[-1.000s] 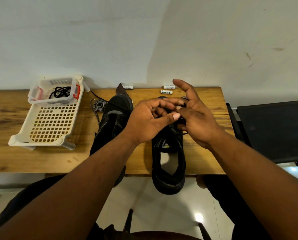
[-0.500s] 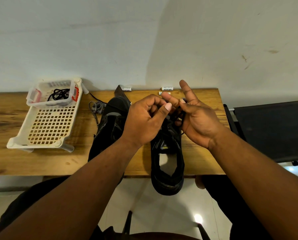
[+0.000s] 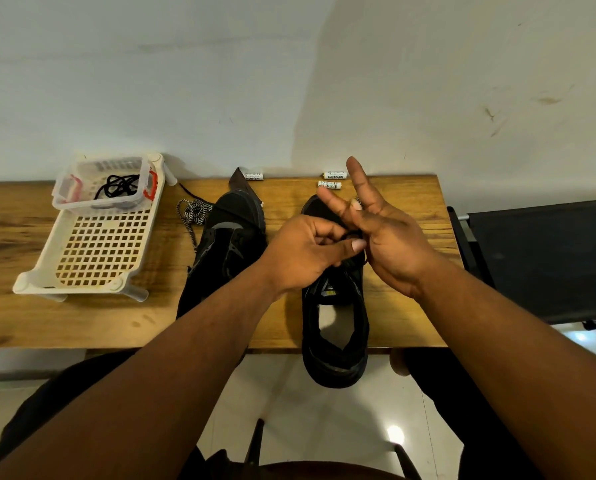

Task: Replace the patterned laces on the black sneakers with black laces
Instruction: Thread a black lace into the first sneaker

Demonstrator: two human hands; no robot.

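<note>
A wooden table (image 3: 411, 306) stands against a pale, scuffed wall (image 3: 289, 81), over glossy tiled floor (image 3: 289, 393); a dark chair (image 3: 546, 258) sits right. The left hand (image 3: 300, 254) curls and the right hand (image 3: 390, 244) pinches, upper fingers splayed, on a black lace (image 3: 353, 235) above the right sneaker (image 3: 334, 327), its heel overhanging the edge; the left sneaker (image 3: 227, 244) lies beside a patterned lace (image 3: 194, 211), near a white basket (image 3: 92, 247).

"Heybright" reads on a small white tube (image 3: 335, 175); other tubes' print illegible.
</note>
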